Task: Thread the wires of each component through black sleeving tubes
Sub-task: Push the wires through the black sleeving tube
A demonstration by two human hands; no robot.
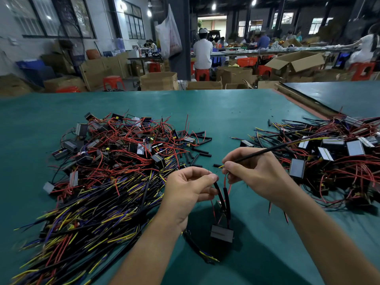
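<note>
Left hand (189,188) pinching one tube (219,195), right hand (253,173) pinching one red wire (225,181)

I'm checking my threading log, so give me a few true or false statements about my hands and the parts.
The left hand pinches a black sleeving tube. True.
The right hand holds nothing. False: it pinches a long black-sleeved wire.
The component sits inside a cardboard box. False: it is below the hands, over the green table.
Loose black tubes lie on the table. True.
</note>
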